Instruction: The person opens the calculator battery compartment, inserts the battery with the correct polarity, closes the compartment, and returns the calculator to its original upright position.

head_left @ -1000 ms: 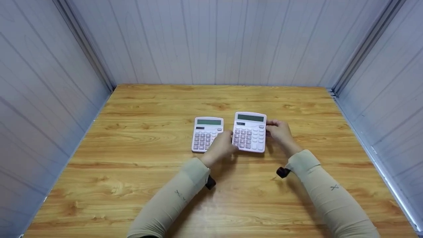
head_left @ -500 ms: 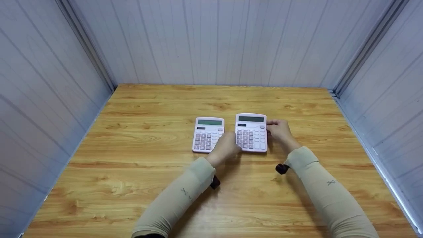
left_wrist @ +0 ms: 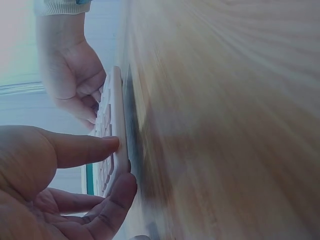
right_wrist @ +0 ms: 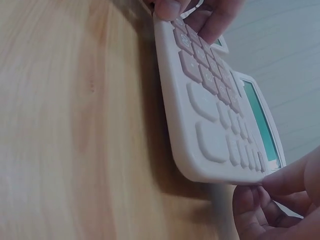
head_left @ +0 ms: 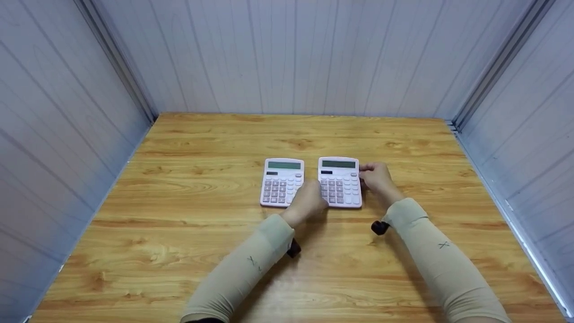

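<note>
Two pale pink calculators with grey displays are side by side in the head view. My left hand holds the right calculator by its lower left corner, thumb on the front edge in the left wrist view. At the opposite side, my right hand pinches the right edge of the same calculator near its display. In the right wrist view that calculator is close over the wood, with a dark shadow under its front edge. The left calculator lies on the table, its right keys partly hidden behind my left hand.
A wood-grain table lies under everything. Pale panelled walls stand at the back and both sides. Small dark wrist cameras hang below the sleeve cuffs.
The right calculator has come down closer to the table and levelled out, its top edge a little nearer me. Both hands stay on it; my left hand has shifted slightly right.
</note>
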`<state>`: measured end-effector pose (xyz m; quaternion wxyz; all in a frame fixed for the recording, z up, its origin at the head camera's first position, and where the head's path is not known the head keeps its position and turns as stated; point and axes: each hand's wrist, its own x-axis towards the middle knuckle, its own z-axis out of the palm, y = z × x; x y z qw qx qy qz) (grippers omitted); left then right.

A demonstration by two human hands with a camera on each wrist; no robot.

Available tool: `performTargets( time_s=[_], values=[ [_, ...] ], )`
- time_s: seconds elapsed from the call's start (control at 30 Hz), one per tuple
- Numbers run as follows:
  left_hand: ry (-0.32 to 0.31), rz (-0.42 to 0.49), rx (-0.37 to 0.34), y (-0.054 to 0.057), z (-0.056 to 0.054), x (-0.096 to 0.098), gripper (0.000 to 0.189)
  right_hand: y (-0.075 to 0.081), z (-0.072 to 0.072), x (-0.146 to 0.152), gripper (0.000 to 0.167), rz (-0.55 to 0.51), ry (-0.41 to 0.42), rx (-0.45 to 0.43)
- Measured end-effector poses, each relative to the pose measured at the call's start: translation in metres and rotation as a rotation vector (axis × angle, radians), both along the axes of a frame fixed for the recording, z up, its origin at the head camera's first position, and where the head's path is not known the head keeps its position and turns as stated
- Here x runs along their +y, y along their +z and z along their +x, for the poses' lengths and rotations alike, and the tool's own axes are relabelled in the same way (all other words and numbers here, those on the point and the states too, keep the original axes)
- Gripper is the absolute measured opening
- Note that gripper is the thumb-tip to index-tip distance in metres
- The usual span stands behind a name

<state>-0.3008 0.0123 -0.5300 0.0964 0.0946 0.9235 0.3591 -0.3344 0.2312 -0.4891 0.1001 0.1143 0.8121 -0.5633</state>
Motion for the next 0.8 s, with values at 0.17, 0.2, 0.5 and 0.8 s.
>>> performTargets(
  time_s=[0.17,0.2,0.5,0.8],
  values=[
    [0.004,-0.036,-0.028,0.003,0.002,0.002,0.014,-0.003,0.002,-0.002,0.039,-0.014,-0.013,-0.006],
    [0.003,-0.044,-0.021,0.001,0.002,0.002,0.013,-0.004,0.002,-0.002,0.039,-0.017,-0.015,-0.006],
    [-0.016,-0.033,-0.055,0.014,0.011,0.002,0.012,-0.008,0.005,0.002,0.036,0.002,-0.015,0.002],
    [-0.013,0.015,-0.015,0.040,0.025,-0.010,0.017,0.000,0.007,0.006,0.040,-0.004,-0.039,-0.011]
  ],
)
